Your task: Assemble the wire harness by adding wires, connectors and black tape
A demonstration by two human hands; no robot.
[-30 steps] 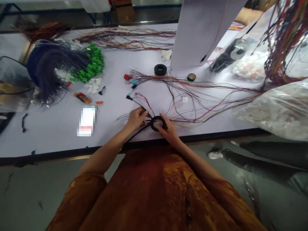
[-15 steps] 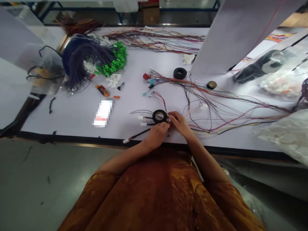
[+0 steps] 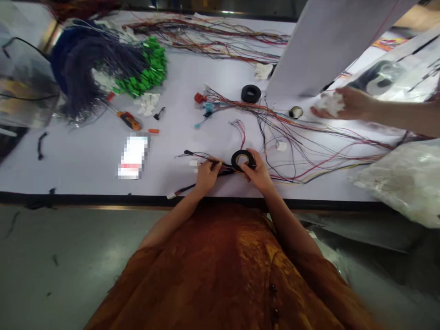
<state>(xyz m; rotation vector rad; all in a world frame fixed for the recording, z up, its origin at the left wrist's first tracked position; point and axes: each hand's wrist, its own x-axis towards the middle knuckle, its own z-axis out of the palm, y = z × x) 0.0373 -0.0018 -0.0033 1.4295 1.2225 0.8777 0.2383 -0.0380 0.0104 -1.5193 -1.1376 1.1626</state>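
Right hand (image 3: 258,175) holds the tape roll (image 3: 234,160) (black), left hand (image 3: 206,177) beside, pinching wires (image 3: 226,165).

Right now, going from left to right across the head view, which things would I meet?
Short black cable piece → phone → small black connector → left hand → right hand with black tape roll → small tape roll → another person's hand holding something white.

The rust-brown top (image 3: 213,275) shows golden patterning.
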